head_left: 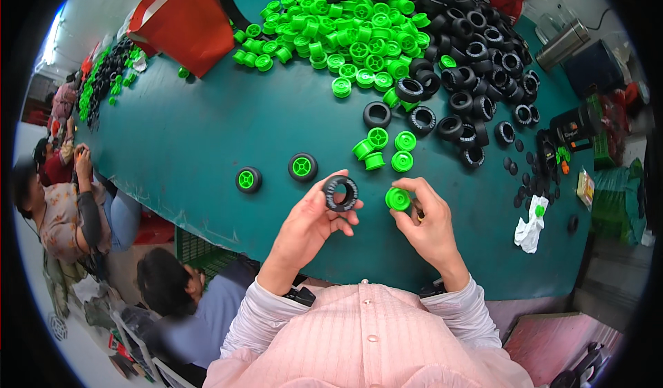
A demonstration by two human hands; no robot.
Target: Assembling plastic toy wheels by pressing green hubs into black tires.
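My left hand (311,223) pinches a black rubber tyre (340,193) between thumb and fingertips just left of the frame's centre, while my right hand (428,219) grips a green plastic hub (398,199) right beside it, both above the teal table (193,132). Just beyond them lie four loose green hubs (381,149) and, to the left, two finished wheels (275,172), with a heap of green hubs (345,35) and a heap of black tyres (476,56) across the top. A red bag (183,25) stands at the upper left, its contents hidden, and a crumpled white cloth (529,230) lies at the right.
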